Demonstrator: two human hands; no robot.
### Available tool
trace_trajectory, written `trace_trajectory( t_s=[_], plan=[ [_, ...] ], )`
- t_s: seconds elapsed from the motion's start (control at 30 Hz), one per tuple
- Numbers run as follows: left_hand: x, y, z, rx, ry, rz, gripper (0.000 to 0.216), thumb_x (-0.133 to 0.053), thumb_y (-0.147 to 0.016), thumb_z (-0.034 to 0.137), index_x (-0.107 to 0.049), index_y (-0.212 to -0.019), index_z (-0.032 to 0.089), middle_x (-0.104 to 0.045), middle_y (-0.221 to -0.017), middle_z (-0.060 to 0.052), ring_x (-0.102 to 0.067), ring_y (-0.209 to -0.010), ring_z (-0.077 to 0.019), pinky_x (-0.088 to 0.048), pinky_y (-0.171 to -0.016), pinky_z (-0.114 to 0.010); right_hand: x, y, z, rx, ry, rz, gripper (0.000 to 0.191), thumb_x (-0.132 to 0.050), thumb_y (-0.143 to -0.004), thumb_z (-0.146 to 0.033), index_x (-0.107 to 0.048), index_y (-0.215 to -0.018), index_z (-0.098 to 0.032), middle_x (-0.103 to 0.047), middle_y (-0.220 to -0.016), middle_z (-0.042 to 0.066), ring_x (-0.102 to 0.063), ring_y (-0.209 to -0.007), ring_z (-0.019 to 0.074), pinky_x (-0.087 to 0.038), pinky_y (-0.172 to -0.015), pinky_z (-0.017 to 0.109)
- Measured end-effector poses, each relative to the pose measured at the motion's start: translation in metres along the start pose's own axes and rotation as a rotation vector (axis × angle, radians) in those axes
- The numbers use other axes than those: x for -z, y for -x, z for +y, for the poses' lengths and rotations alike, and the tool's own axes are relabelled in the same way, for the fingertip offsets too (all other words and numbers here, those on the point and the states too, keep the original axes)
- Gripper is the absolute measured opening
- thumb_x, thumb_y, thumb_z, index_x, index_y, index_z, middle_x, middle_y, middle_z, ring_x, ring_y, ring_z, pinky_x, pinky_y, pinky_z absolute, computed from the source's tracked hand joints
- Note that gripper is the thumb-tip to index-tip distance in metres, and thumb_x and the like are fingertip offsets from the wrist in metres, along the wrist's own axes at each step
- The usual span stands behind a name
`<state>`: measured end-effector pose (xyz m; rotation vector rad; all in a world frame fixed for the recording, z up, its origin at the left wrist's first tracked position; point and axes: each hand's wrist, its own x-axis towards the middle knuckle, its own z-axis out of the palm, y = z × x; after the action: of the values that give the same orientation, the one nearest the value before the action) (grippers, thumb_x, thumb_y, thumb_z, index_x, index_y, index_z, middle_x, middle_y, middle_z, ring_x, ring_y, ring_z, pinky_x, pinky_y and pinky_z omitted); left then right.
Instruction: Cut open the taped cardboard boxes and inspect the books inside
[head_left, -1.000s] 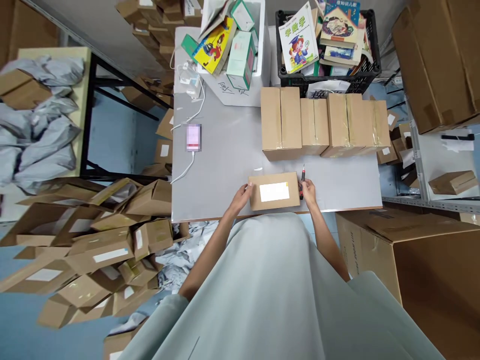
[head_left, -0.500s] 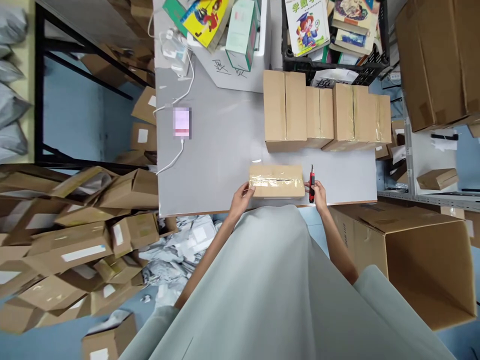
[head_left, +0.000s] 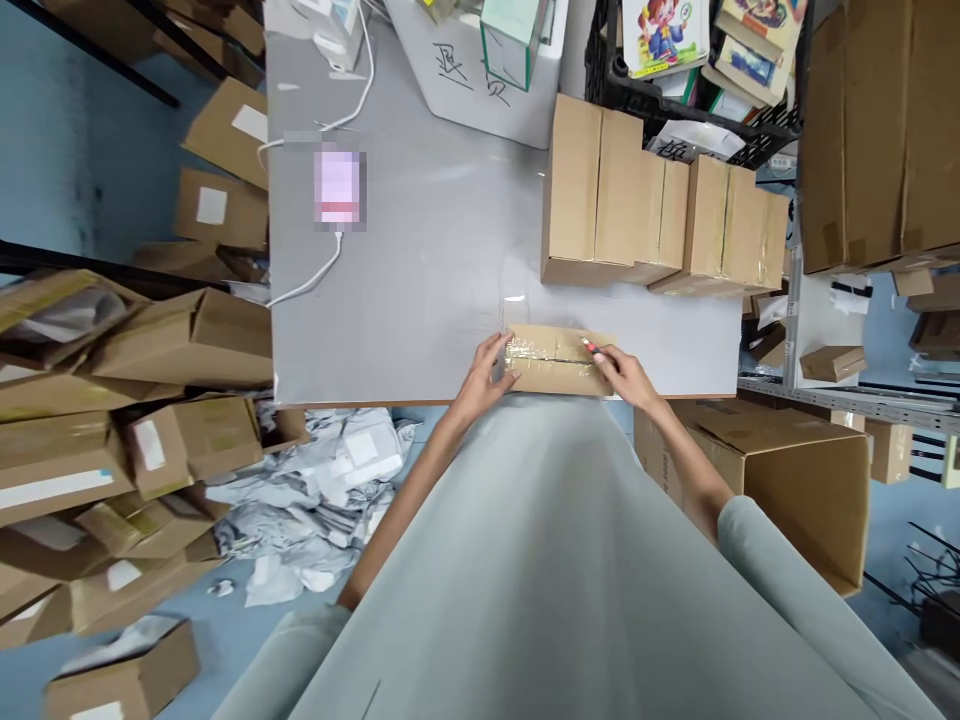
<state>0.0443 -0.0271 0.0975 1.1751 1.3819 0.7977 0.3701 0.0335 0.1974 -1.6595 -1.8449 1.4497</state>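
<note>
A small cardboard box (head_left: 551,376), sealed with clear tape, lies at the table's front edge before me. My left hand (head_left: 484,380) grips its left end, fingers at the far corner and thumb at the near one. In my right hand (head_left: 626,375) is a red utility knife (head_left: 592,348), held over the right part of the box top. Its tip points to the far left, close to the tape; whether the blade touches cannot be made out. Most of the knife's handle is hidden by my fingers.
Several closed boxes (head_left: 596,190) stand in a row at the back right, before a black crate (head_left: 622,88) of books. A white bin (head_left: 450,85) is behind. A cabled pink-screened device (head_left: 337,190) lies left. A large carton (head_left: 795,440) stands at right; opened boxes (head_left: 187,440) pile up left.
My right hand has brought the knife from beside the box to over its top, turning it from upright to slanted. My left hand's fingers have spread around the box end. The camera view has shifted.
</note>
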Motion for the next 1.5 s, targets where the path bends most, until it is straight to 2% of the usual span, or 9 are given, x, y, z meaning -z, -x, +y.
trace_trajectory(
  t_s=[0.07,0.13,0.3,0.47,0.67,0.83,1.1,1.37,1.5],
  plan=[
    [0.008,-0.006,0.004,-0.008,-0.015,-0.079,0.084,-0.081,-0.090,0.058,-0.056,-0.164,0.028,-0.038,-0.180,-0.015,-0.029,-0.171,-0.0395,-0.042,-0.132,-0.056,-0.012,-0.006,-0.021,0.063,0.110,-0.157,0.053,-0.052,-0.110,-0.068,-0.078,-0.121,-0.023,-0.081,-0.100,0.004,-0.068,-0.084,0.0221,-0.049,-0.081,0.032],
    [0.014,-0.013,0.005,0.010,0.024,-0.147,0.083,-0.082,-0.088,0.057,-0.057,-0.162,0.029,-0.041,-0.178,-0.014,-0.033,-0.170,-0.0394,-0.043,-0.132,-0.057,-0.025,-0.014,-0.037,0.098,0.171,-0.264,0.052,-0.051,-0.113,-0.065,-0.080,-0.128,-0.025,-0.083,-0.112,0.006,-0.072,-0.092,0.0240,-0.049,-0.084,0.033],
    [0.019,-0.024,-0.001,0.013,0.132,-0.203,0.082,-0.088,-0.083,0.054,-0.061,-0.157,0.032,-0.050,-0.174,-0.011,-0.039,-0.167,-0.0378,-0.041,-0.133,-0.056,-0.045,-0.036,-0.055,0.070,0.275,-0.378,0.056,-0.049,-0.116,-0.064,-0.086,-0.119,-0.023,-0.081,-0.090,0.003,-0.069,-0.083,0.0213,-0.044,-0.076,0.029],
    [0.016,-0.024,-0.010,0.009,0.197,-0.206,0.086,-0.090,-0.082,0.055,-0.061,-0.159,0.032,-0.050,-0.174,-0.012,-0.042,-0.166,-0.0386,-0.041,-0.133,-0.059,-0.047,-0.045,-0.060,0.061,0.328,-0.417,0.057,-0.054,-0.113,-0.069,-0.088,-0.118,-0.024,-0.078,-0.080,0.002,-0.068,-0.082,0.0217,-0.043,-0.076,0.029],
    [0.015,-0.025,-0.014,0.003,0.290,-0.233,0.090,-0.092,-0.081,0.057,-0.060,-0.161,0.032,-0.044,-0.179,-0.011,-0.042,-0.166,-0.0399,-0.037,-0.135,-0.060,-0.046,-0.049,-0.071,0.038,0.429,-0.442,0.063,-0.051,-0.113,-0.073,-0.088,-0.104,-0.023,-0.074,-0.076,0.003,-0.064,-0.075,0.0207,-0.038,-0.074,0.030],
    [0.013,-0.025,-0.014,-0.004,0.340,-0.230,0.093,-0.094,-0.079,0.061,-0.061,-0.161,0.032,-0.045,-0.178,-0.012,-0.042,-0.166,-0.0411,-0.039,-0.134,-0.060,-0.045,-0.052,-0.083,0.034,0.484,-0.450,0.066,-0.049,-0.113,-0.076,-0.085,-0.104,-0.022,-0.072,-0.075,0.002,-0.062,-0.071,0.0194,-0.035,-0.071,0.030],
    [0.014,-0.023,-0.012,-0.064,0.304,-0.229,0.092,-0.090,-0.084,0.066,-0.059,-0.163,0.032,-0.040,-0.181,-0.012,-0.040,-0.167,-0.0435,-0.043,-0.132,-0.059,-0.048,-0.052,-0.113,-0.018,0.645,-0.470,0.058,-0.048,-0.118,-0.063,-0.084,-0.110,-0.019,-0.074,-0.077,0.004,-0.065,-0.072,0.0200,-0.034,-0.070,0.031],
    [0.014,-0.024,-0.015,-0.109,0.249,-0.242,0.092,-0.085,-0.088,0.069,-0.054,-0.167,0.033,-0.038,-0.183,-0.014,-0.031,-0.172,-0.0410,-0.040,-0.135,-0.058,-0.052,-0.064,-0.142,-0.114,0.867,-0.547,0.062,-0.043,-0.119,-0.060,-0.084,-0.107,-0.016,-0.085,-0.097,0.013,-0.076,-0.092,0.0257,-0.039,-0.074,0.032],
    [0.014,-0.024,-0.018,-0.107,0.216,-0.227,0.090,-0.085,-0.088,0.066,-0.055,-0.166,0.032,-0.043,-0.180,-0.014,-0.040,-0.168,-0.0417,-0.044,-0.133,-0.058,-0.058,-0.075,-0.142,-0.100,0.926,-0.579,0.060,-0.044,-0.118,-0.056,-0.085,-0.109,-0.014,-0.087,-0.107,0.017,-0.079,-0.100,0.0293,-0.043,-0.077,0.034]
  ],
)
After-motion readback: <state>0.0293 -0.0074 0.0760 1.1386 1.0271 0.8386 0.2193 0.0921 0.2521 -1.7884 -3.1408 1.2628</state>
